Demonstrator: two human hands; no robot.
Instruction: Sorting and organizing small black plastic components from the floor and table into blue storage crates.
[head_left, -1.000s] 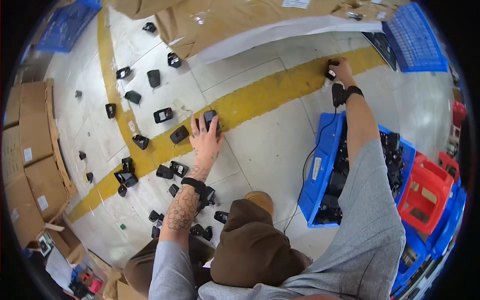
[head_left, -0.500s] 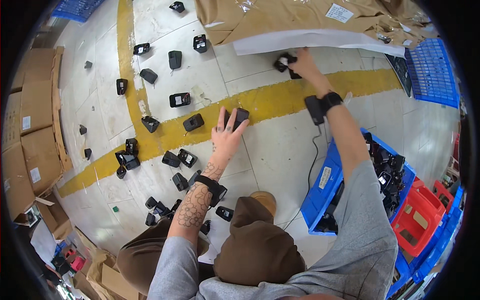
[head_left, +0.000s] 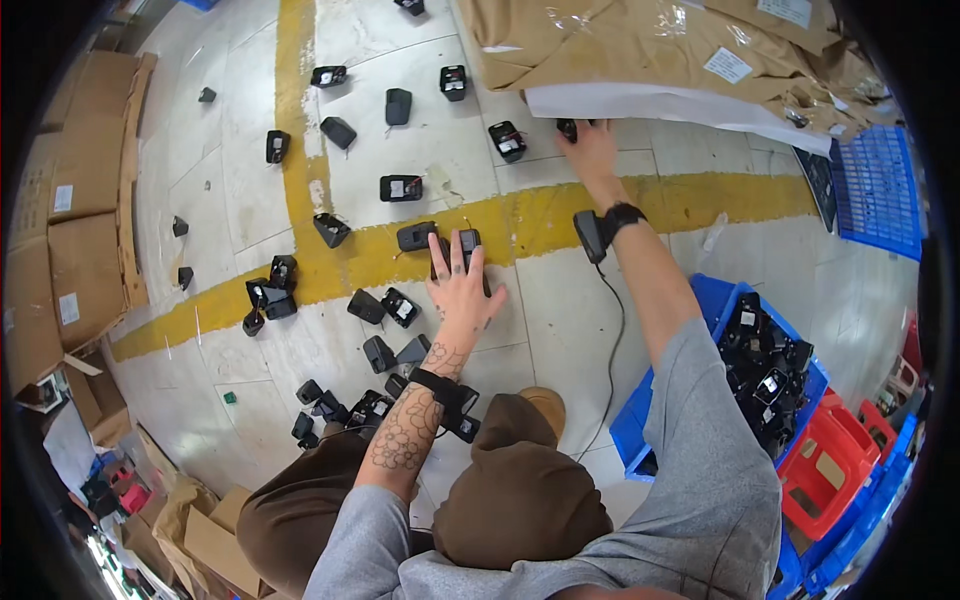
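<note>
My left hand (head_left: 458, 290) lies palm down with its fingers spread, over a black plastic casing (head_left: 471, 240) on the yellow floor line. Another black casing (head_left: 415, 236) sits just left of those fingertips. Farther off, my right hand (head_left: 590, 155) has its fingers closed on a small black casing (head_left: 567, 129) at the edge of a white sheet (head_left: 680, 103); the fingers partly hide it. To the left of that hand rests an open black casing (head_left: 507, 142) with a white label inside. Each wrist wears a strapped black box.
Several black casings (head_left: 398, 106) are scattered over the tiled floor. At right stands a blue crate (head_left: 640, 425) full of black parts, beside a red plastic stool (head_left: 825, 465). Brown wrapping (head_left: 620, 50) covers a pile at the back. Cartons (head_left: 85, 270) line the left side. A cable (head_left: 618, 330) trails from my right wrist.
My right hand has moved slightly left and up to the white sheet's edge. An open casing now stands on the floor left of it. My left hand stays over its casing, and the view has shifted.
</note>
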